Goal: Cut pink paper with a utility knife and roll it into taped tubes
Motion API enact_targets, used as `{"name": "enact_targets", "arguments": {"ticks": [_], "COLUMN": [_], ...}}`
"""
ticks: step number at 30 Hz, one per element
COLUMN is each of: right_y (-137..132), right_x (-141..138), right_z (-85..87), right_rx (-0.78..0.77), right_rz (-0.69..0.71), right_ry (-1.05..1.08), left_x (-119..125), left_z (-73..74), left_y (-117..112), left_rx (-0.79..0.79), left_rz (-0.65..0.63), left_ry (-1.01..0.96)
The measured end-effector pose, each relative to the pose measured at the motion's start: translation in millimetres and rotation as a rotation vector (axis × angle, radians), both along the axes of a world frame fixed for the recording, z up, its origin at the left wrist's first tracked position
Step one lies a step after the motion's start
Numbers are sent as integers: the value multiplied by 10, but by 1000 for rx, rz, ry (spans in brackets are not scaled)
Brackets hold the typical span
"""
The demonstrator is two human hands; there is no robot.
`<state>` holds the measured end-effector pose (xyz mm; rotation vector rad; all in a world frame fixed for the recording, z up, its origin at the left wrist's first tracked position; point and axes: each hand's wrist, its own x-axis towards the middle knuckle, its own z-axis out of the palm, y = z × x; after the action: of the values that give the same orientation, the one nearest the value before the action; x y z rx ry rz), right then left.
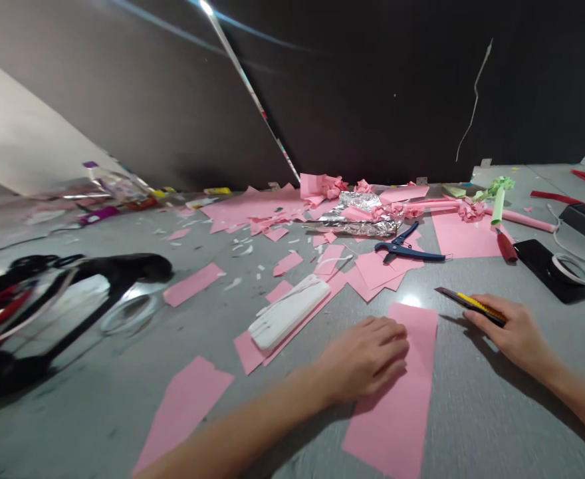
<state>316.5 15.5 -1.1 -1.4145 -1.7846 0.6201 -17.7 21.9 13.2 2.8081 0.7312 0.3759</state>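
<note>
My left hand (365, 359) lies palm down on the left edge of a pink paper strip (412, 399), its fingers slightly bent and resting on the sheet. To the right of the strip, my right hand (514, 332) grips a yellow and black utility knife (476, 307). The knife's tip points left and away from me, raised a little off the surface and apart from the paper. Beyond my left hand, a white power strip (290, 313) rests on more pink paper.
Blue pliers-like cutters (407, 247) lie ahead among pink scraps and crumpled foil (359, 219). At right are a black phone (542, 266) with a white tape roll (572, 269) and a red-handled tool (506, 245). A black strapped item (108, 286) sits at left.
</note>
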Motion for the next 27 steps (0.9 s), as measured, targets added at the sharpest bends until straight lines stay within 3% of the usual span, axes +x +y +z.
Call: {"name": "enact_targets", "arguments": {"ticks": [4,7,15,23,27], "right_y": [-2,-8,-16,-30,-41], "right_x": [-12,2,31,-6,-17], "right_z": [38,49,66,175,218], "right_rx": [14,14,3,11,1], "right_rz": [-5,-7,1,-21,-23], "right_ry": [11,-1,-18,-11,10], "left_x": [332,423,276,180,187], "left_z": [23,18,24,19,-19], "left_y": [-78,-74,-90,-34,-48], "left_rx": [-7,-14,-76,20,-44], "left_rz": [29,42,111,187,134], "left_ry": [107,83,47,-74,27]}}
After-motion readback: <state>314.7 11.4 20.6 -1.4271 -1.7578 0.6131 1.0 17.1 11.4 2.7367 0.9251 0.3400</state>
